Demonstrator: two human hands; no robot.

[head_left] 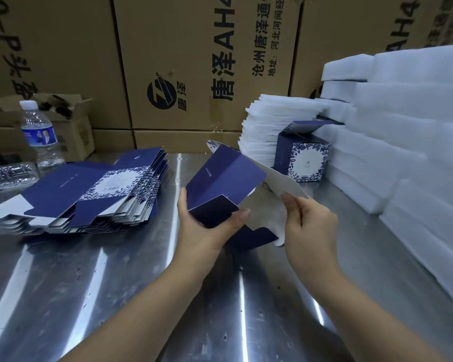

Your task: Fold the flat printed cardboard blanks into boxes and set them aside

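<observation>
- While held above the steel worktop (pixel 115 270), half-folded blank (pixel 224 176) sits mid-frame between both hands, navy printed side up-left, white inner side toward the right.
- Left hand (pixel 202 226): closed on the blank's near lower corner. Thumb laid across the dark bottom flap, fingers (pixel 182 202) wrapped behind the left panel edge.
- Right hand (pixel 309 226): pinching the white flap at the blank's right side, fingertips on the flap's near edge, thumb side mostly hidden behind the card. Grip closed, exact contact hard to tell.
- Blank partly opened into a sleeve, tilted, far end raised toward the back wall; a navy flap hangs below between the wrists, close to the worktop. Touching or not: cannot tell.
- Stack of flat blanks (pixel 89 194) on the worktop to the left, fanned, well apart from the hands.
- Finished box (pixel 302 158) upright on the worktop, back right, floral face toward the camera, lid flap up, tucked against the white foam sheets (pixel 403 142) and just beside a stack of thinner white pads (pixel 270 121).
- Water bottle (pixel 39 134) upright at far left behind the flat stack; clear plastic packaging (pixel 8 173) lying beside it.
- Brown shipping cartons (pixel 194 61) with printed text along the back.
</observation>
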